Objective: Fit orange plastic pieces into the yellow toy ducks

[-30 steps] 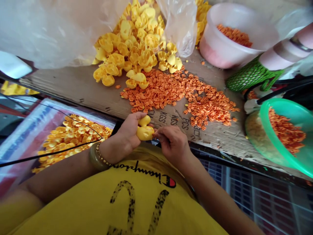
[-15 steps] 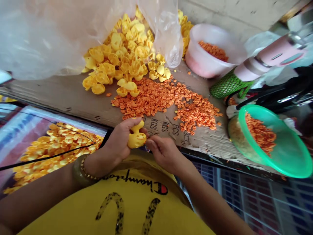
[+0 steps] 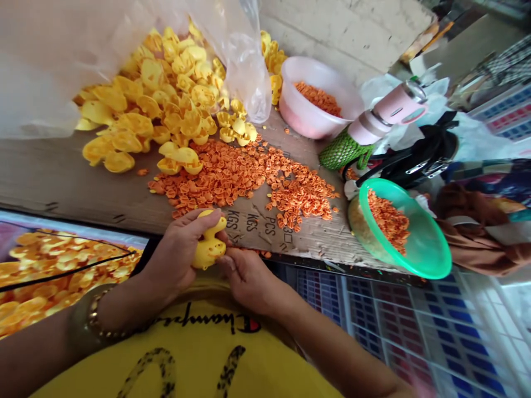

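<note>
My left hand is closed around a yellow hollow plastic piece with small holes, its thumb along the upper part. Pressed against the right side of this piece are the pinched fingertips of my right hand; whatever they hold is hidden. Just beyond the hands, small orange plastic pieces lie spread over a cardboard sheet. Behind them is a heap of similar yellow pieces, partly under a clear plastic bag.
A whitish bowl and a tilted green bowl both contain orange pieces. Between them leans a pink bottle in a green net sleeve, near a black bag. More yellow pieces fill a container below left. Plastic crates stand below right.
The view has swung right, so the table's things appear further left. Both hands stay on the yellow piece, which looks slightly turned.
</note>
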`<state>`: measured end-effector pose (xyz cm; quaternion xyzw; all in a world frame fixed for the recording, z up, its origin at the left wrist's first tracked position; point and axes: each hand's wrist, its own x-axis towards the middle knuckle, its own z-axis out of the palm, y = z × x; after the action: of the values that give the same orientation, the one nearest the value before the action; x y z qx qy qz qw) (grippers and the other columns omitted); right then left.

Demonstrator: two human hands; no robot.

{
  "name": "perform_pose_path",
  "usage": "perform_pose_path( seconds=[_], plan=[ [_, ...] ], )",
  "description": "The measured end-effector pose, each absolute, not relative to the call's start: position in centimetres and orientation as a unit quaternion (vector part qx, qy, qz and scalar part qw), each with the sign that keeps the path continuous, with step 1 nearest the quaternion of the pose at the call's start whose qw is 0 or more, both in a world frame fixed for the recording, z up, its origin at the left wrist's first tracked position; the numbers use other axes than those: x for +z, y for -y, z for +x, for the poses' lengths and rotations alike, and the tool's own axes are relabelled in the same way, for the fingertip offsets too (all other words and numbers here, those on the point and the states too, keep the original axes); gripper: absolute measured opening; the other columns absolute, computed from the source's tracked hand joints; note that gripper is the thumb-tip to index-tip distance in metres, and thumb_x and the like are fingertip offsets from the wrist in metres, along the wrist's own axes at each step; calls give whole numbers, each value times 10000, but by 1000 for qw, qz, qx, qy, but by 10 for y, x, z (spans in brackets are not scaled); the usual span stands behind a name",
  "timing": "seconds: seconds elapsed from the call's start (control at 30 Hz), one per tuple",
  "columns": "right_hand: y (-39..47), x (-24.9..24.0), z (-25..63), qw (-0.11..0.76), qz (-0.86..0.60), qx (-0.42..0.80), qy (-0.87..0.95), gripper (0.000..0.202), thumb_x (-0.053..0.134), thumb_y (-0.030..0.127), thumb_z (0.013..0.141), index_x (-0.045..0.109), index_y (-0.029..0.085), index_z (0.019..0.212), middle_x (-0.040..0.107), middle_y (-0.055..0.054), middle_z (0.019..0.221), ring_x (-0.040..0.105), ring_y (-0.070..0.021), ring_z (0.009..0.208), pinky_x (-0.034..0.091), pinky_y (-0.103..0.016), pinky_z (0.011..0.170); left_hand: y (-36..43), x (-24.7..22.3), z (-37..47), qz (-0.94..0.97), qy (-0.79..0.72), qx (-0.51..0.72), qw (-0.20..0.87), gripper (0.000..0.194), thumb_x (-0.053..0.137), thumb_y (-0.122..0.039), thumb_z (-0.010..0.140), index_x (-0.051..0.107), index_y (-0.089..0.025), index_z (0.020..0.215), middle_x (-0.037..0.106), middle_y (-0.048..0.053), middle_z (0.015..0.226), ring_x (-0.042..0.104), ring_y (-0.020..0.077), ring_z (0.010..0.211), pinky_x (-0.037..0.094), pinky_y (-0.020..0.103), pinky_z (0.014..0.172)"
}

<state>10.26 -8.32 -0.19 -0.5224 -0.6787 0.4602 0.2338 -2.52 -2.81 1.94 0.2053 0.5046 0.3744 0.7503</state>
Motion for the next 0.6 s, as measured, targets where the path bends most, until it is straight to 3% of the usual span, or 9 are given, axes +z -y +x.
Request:
perform_pose_path(
  seconds=[0.13, 0.23, 0.4, 0.6],
  plan=[
    [72, 0, 151, 278, -558, 416, 662, 299, 426, 317, 931, 568, 185, 704, 539, 18, 621, 476, -108, 569, 369, -212, 527, 21, 22, -24, 140, -516, 353, 767, 165, 495, -240, 828, 614, -141, 885, 634, 67, 591, 603, 180, 509, 501, 267, 463],
    [58, -17, 199, 349, -632, 191, 665, 153, 564, 268, 861, 677, 184, 800, 658, -44, 770, 582, -161, 716, 448, -276, 673, 19, 21, -28, 139, -505, 346, 778, 216, 433, -212, 849, 604, -122, 945, 655, 98, 628, 628, 194, 532, 523, 286, 479],
    [49, -47, 230, 206, -649, 38, 732, 148, 616, 213, 843, 750, 232, 904, 657, -70, 822, 575, -196, 785, 382, -334, 719, 24, 16, -32, 137, -496, 308, 800, 166, 496, -229, 844, 574, -130, 952, 682, 125, 716, 661, 220, 586, 537, 296, 465],
    [60, -46, 230, 163, -578, -33, 799, 151, 575, 224, 896, 722, 244, 921, 651, -59, 894, 570, -195, 851, 305, -365, 778, 25, 11, -33, 97, -470, 309, 821, 196, 487, -269, 841, 602, -112, 868, 678, 147, 686, 655, 236, 554, 510, 294, 429]
  ],
)
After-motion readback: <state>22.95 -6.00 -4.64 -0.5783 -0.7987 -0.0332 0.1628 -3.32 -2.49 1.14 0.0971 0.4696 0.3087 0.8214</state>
